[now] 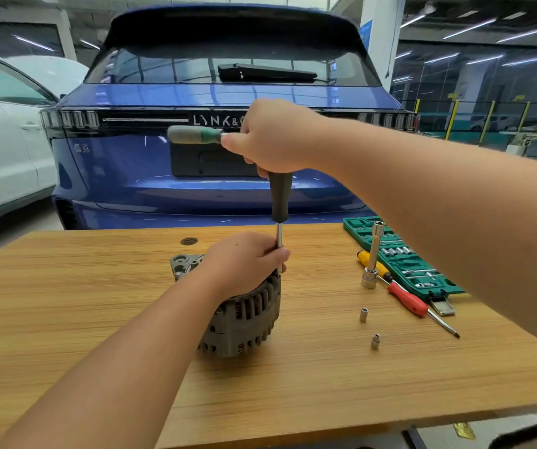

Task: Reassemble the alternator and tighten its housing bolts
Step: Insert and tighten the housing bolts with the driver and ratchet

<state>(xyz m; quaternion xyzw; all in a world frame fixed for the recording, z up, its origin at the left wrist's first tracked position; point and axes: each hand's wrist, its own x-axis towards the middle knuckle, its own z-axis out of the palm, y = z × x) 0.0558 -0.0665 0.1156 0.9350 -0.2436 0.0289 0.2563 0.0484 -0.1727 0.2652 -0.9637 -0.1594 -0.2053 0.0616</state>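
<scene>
- Alternator (244, 314) sits on the desk (98, 303), roughly center, vented housing toward the camera, mounting ear (184, 265) at its far-left side.
- Left hand (244, 262) lies over the top of the alternator, fingers wrapped round the lower steel shaft of the nut driver (280, 222), steadying both.
- Right hand (276, 137) is directly above, well clear of the housing, clenched on the junction between the driver's black handle and a ratchet handle (195, 135) that sticks out horizontally to the left.
- Key relation: driver's long axis is near vertical, tip pointing down into the top right edge of the housing, presumably on 1 housing bolt; the bolt itself is hidden by the left hand.
- Ratchet handle's long axis is horizontal, at right angles to the driver, so torque comes from swinging it about the vertical shaft.
- Judgement: tightening stage; next swing needs the shaft kept plumb, or the socket may cam off.
- To the right on the desk: upright extension with socket (372, 257), 2 loose sockets (363, 314), yellow screwdriver (374, 262), red screwdriver (408, 299), green socket case (403, 260).
</scene>
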